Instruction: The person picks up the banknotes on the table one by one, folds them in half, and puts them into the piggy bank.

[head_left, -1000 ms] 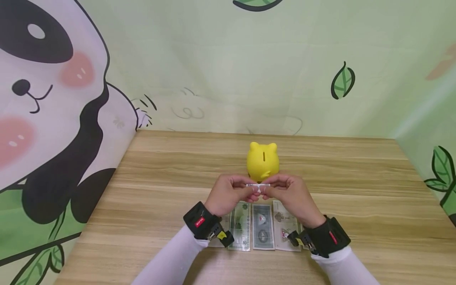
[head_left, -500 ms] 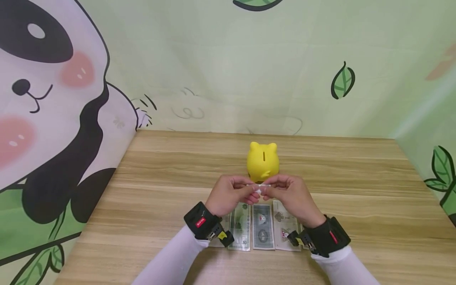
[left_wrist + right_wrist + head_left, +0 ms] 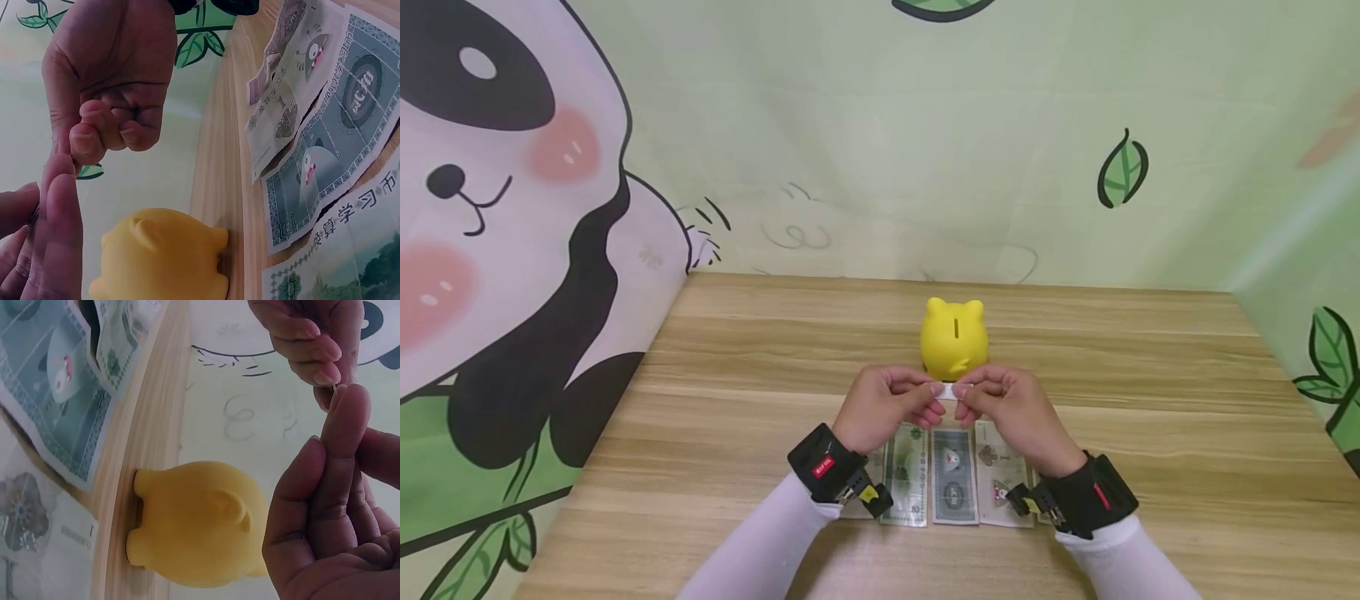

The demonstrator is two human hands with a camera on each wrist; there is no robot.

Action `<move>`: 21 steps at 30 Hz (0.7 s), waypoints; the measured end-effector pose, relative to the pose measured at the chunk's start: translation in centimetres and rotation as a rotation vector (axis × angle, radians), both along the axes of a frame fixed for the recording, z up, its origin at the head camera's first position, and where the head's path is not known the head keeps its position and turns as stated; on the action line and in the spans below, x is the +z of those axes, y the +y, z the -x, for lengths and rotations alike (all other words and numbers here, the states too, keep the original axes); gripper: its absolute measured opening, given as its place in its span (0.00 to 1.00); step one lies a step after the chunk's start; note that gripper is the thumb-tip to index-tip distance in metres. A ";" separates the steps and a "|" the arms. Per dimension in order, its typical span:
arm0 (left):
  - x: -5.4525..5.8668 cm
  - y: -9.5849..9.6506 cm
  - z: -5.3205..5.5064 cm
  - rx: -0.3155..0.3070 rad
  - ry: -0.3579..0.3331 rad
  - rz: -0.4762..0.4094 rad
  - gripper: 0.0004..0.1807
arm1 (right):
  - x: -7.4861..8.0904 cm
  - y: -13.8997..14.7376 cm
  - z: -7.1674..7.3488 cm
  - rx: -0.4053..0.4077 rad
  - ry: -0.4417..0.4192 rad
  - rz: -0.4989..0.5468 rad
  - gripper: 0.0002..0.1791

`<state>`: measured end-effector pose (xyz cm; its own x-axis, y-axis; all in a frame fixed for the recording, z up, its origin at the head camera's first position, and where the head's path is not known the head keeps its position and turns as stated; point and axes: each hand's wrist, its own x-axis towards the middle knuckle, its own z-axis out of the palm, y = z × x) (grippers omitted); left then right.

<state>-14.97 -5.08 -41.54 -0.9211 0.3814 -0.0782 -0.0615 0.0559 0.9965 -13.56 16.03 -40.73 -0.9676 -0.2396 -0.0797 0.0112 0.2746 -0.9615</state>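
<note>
In the head view both hands meet just in front of a yellow piggy bank (image 3: 954, 340), whose slotted top shows. A small white folded paper note (image 3: 948, 391) is stretched between them. My left hand (image 3: 891, 404) pinches its left end between thumb and index finger. The right hand (image 3: 1011, 410) pinches the other end the same way, and the remaining fingers curl underneath. Fingers hide nearly all of the note in both wrist views. The piggy bank stands beyond the hands in the left wrist view and the right wrist view.
Below the hands, play banknotes lie in a row on the wooden table (image 3: 737, 358): a green one (image 3: 906, 479), a blue-grey one (image 3: 953, 477) and a pale one (image 3: 992, 454), with others partly hidden under the wrists. A panda-print cloth (image 3: 880, 150) hangs behind the table.
Both thumbs have shifted slightly upward and apart along the folded note, baring a plain white strip between them. The arms, piggy bank and banknotes have stayed nearly in place.
</note>
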 end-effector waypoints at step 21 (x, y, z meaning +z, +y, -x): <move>0.1 0.2 0.2 0.027 0.067 0.003 0.14 | 0.4 0.5 0.2 -0.082 -0.062 0.074 0.14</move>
